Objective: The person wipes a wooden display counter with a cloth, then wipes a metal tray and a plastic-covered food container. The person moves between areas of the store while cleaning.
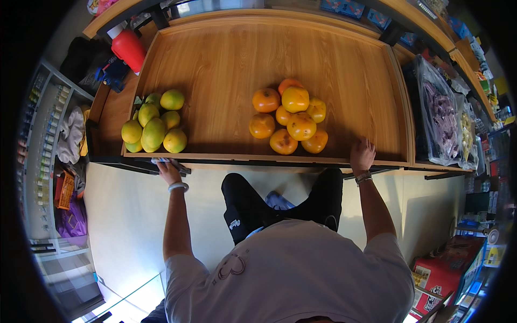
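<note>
Before me is a wide wooden display tray [226, 56] with a raised rim. My left hand [169, 172] is at its front left edge, with a small pale item [160, 160] at the fingers; what the item is cannot be made out. Just behind that hand lies a pile of green-yellow citrus fruits [154, 132], one with a leaf. Over the front rim at the right rests my right hand [362, 155], its fingertips partly hidden from view. Nearest to it is a heap of orange persimmons [301, 126], a few with dark blemishes.
A red bottle [129, 48] and a dark blue item [112, 72] stand left of the tray. To the right are clear bags of wrapped goods [440, 117]. A wooden shelf edge [428, 28] curves across the back. Shelving [52, 121] holds small packages at far left; a red box [444, 262] sits low right.
</note>
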Available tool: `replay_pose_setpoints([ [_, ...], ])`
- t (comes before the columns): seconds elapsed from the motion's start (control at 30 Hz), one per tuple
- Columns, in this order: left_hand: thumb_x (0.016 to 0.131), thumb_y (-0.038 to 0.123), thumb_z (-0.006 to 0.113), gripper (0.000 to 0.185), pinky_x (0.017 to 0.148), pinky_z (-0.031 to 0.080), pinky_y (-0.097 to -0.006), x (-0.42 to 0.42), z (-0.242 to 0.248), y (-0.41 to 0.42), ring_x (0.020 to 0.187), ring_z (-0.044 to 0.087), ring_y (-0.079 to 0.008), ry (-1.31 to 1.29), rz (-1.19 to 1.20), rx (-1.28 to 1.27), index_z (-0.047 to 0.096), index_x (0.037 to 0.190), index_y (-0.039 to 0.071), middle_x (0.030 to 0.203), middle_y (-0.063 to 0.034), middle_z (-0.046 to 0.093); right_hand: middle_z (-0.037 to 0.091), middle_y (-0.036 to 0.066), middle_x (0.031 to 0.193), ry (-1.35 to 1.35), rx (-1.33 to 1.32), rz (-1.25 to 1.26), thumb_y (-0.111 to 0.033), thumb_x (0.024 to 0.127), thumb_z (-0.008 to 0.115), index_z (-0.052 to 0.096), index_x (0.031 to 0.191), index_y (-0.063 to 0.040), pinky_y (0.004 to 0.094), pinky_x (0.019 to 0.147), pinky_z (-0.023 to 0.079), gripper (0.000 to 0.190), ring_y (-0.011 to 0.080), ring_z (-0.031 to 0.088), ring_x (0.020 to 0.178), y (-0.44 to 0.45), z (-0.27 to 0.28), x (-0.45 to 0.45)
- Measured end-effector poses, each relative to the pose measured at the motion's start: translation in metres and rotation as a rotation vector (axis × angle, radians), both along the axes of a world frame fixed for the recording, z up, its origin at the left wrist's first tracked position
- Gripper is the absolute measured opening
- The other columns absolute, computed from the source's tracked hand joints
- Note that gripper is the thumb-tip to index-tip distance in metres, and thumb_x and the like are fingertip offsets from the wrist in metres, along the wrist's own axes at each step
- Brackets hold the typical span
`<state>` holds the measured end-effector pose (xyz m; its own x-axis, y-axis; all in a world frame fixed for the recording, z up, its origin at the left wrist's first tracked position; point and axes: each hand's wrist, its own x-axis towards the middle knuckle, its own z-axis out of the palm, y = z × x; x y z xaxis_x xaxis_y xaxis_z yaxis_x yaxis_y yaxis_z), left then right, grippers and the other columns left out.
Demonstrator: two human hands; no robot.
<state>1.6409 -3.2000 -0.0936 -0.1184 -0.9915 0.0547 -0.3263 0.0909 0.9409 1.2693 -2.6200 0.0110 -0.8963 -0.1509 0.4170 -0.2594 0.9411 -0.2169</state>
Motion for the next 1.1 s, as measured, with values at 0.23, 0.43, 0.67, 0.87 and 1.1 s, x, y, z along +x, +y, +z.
replay_pose_setpoints([
  [0.23,0.092,0.019,0.063,0.079,0.097,0.047,-0.0452,-0.049,0.004,0.151,0.111,0.052,-0.0419,-0.05,-0.307,0.109,0.017,0.155,0.006,0.13,-0.0314,0.037,0.068,0.009,0.102,0.035,-0.054,0.014,-0.019,0.089,0.057,0.063,0.102,-0.011,0.0471,0.084,0.046,0.016,0.0329,0.059,0.101,-0.003,0.005,0.006],
  [0.43,0.09,0.008,0.064,0.087,0.093,0.052,-0.0427,-0.092,0.039,0.289,0.115,0.051,-0.0406,-0.035,-0.646,0.141,0.006,0.154,0.0,0.133,-0.0292,0.032,0.068,0.009,0.098,0.046,-0.081,0.016,-0.02,0.089,0.057,0.064,0.099,-0.012,0.0459,0.084,0.046,0.015,0.032,0.06,0.1,-0.004,0.006,0.007],
  [0.67,0.093,0.006,0.056,0.079,0.105,0.038,-0.0474,-0.14,0.046,0.393,0.12,0.046,-0.0484,-0.046,-0.995,0.018,0.004,0.151,-0.008,0.136,-0.0335,0.031,0.069,0.005,0.097,0.084,-0.099,0.017,-0.021,0.087,0.058,0.065,0.095,-0.013,0.0445,0.084,0.045,0.013,0.0293,0.06,0.1,-0.004,0.003,0.006],
  [0.87,0.091,0.003,0.053,0.078,0.106,0.037,-0.0469,-0.175,0.057,0.45,0.122,0.043,-0.0494,-0.091,-1.115,0.023,0.002,0.149,-0.011,0.136,-0.0349,0.031,0.069,0.007,0.092,0.09,-0.17,0.011,-0.021,0.086,0.059,0.066,0.092,-0.012,0.0441,0.083,0.045,0.012,0.0292,0.059,0.099,-0.005,0.007,0.008],
  [1.1,0.087,-0.004,0.051,0.072,0.094,0.044,-0.0399,-0.218,0.073,0.493,0.107,0.051,-0.0371,0.024,-1.438,0.4,0.015,0.148,-0.003,0.122,-0.0227,0.046,0.069,0.007,0.092,0.088,-0.21,0.03,-0.019,0.084,0.06,0.067,0.091,-0.011,0.0436,0.083,0.045,0.012,0.0292,0.059,0.097,-0.004,0.014,0.012],
])
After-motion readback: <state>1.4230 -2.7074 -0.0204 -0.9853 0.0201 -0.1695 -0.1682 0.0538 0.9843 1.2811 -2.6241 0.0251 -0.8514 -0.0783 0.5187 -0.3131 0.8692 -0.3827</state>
